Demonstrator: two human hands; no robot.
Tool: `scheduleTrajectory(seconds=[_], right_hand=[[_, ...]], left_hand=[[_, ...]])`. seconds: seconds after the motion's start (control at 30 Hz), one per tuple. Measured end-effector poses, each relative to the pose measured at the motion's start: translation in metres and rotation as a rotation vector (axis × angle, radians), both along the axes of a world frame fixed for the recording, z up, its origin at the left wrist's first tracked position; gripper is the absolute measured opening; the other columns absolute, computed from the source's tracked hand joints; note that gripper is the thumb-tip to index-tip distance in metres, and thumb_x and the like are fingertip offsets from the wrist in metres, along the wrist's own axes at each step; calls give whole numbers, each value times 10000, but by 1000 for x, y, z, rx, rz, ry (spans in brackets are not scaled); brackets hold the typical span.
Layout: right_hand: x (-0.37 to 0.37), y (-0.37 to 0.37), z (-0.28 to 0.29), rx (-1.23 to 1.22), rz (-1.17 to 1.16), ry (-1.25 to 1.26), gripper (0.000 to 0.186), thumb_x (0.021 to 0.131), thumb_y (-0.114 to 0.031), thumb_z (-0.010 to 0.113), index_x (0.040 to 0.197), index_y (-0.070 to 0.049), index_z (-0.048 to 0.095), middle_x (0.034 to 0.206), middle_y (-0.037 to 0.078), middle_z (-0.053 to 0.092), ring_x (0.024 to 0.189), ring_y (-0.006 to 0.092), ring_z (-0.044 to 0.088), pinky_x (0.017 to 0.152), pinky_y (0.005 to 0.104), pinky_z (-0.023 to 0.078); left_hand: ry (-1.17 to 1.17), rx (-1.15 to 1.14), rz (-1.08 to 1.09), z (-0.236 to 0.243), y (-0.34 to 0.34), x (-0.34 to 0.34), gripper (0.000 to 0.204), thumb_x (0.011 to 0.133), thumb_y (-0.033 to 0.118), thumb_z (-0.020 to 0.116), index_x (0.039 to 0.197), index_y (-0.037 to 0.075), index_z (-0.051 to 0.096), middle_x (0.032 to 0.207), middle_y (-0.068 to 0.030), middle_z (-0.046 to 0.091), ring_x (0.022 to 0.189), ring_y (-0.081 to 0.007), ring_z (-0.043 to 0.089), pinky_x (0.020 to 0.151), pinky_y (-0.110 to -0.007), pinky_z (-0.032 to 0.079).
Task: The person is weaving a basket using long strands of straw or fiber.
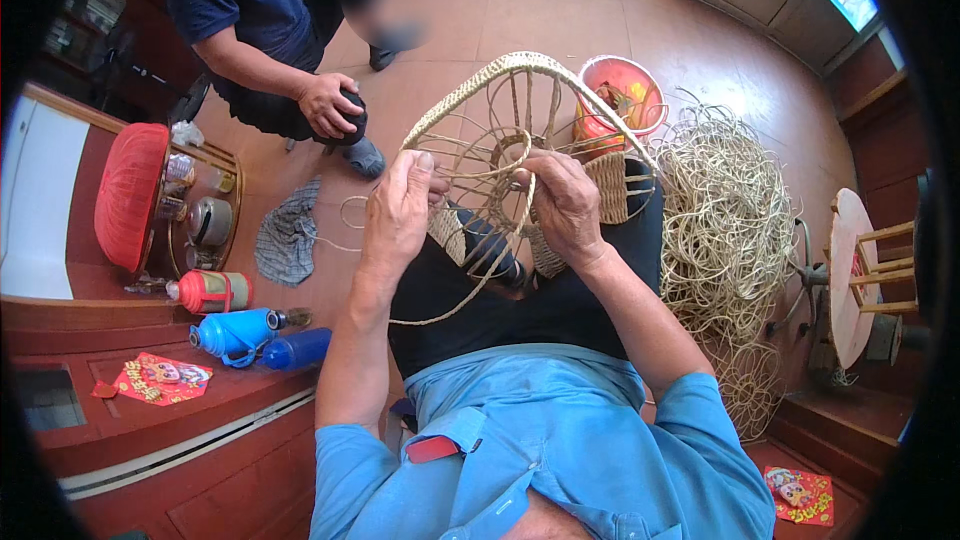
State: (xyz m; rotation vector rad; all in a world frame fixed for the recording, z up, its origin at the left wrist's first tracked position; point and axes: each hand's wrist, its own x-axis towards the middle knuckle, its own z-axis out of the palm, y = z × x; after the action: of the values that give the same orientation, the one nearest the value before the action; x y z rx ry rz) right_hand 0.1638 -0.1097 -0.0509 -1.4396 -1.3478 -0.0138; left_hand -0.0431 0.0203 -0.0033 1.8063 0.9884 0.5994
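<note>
A half-woven straw basket frame (530, 65) with a braided rim and open spokes rests on my lap, with patches of woven cord at its lower part and right. My left hand (405, 210) grips its left side near the rim, thumb pressed on the cord. My right hand (560, 200) has fingers curled at the inner ring, holding a loop of pale cord (440, 318) that trails down and round to the left. Some fingertips of both hands are hidden among the strands.
A co-worker (250, 60) is at upper left, hand on knee. A large cord heap (720, 230) and red bucket (640, 75) lie right, beside a wooden stool (850, 250). Left are a red stool (125, 190), grey cloth (285, 235), flasks (220, 335) and a red card (150, 380).
</note>
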Motion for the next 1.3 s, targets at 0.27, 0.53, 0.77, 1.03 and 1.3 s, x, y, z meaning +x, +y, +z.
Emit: scheduleTrajectory(seconds=[0.27, 0.53, 0.77, 1.03, 1.3], right_hand=[[-4, 9, -1, 58, 19, -12, 106, 986, -80, 776, 1083, -57, 740, 1083, 92, 783, 1034, 326, 748, 889, 434, 559], [5, 1, -5, 27, 3, 18, 124, 1010, -108, 776, 1110, -40, 747, 1136, 117, 800, 1076, 339, 758, 940, 434, 582], [1, 3, -1, 83, 39, 72, 115, 1001, -87, 774, 1099, -36, 741, 1112, 120, 790, 1066, 339, 756, 917, 431, 578], [2, 9, 0, 68, 5, 23, 137, 1006, -141, 777, 1083, -41, 726, 1081, 121, 769, 1033, 363, 737, 892, 458, 578], [0, 5, 2, 7, 14, 20, 107, 1001, -99, 768, 1078, -36, 729, 1087, 124, 771, 1052, 370, 738, 908, 458, 568]], left_hand=[[-197, -182, 43, -38, -21, -25, 283, 1094, 188, 727, 1289, 32, 593, 800, 37, 603, 700, -36, 522, 588, -220, 397], [822, 632, 577, -59, 46, -292, 337, 1048, 150, 616, 1376, 145, 693, 1142, -235, 794, 1037, -445, 771, 881, -564, 569], [1480, 270, 625, -96, 92, -511, 381, 1038, 239, 614, 1361, 76, 736, 1236, -224, 794, 1158, -472, 742, 994, -529, 579], [199, 380, 154, -22, -4, -68, 230, 1053, 196, 714, 1205, 31, 766, 1114, -159, 791, 1055, -291, 748, 954, -408, 569], [454, 908, -24, -17, -13, 4, 356, 1084, 425, 651, 955, 108, 748, 935, -100, 656, 948, -324, 608, 851, -491, 425]])
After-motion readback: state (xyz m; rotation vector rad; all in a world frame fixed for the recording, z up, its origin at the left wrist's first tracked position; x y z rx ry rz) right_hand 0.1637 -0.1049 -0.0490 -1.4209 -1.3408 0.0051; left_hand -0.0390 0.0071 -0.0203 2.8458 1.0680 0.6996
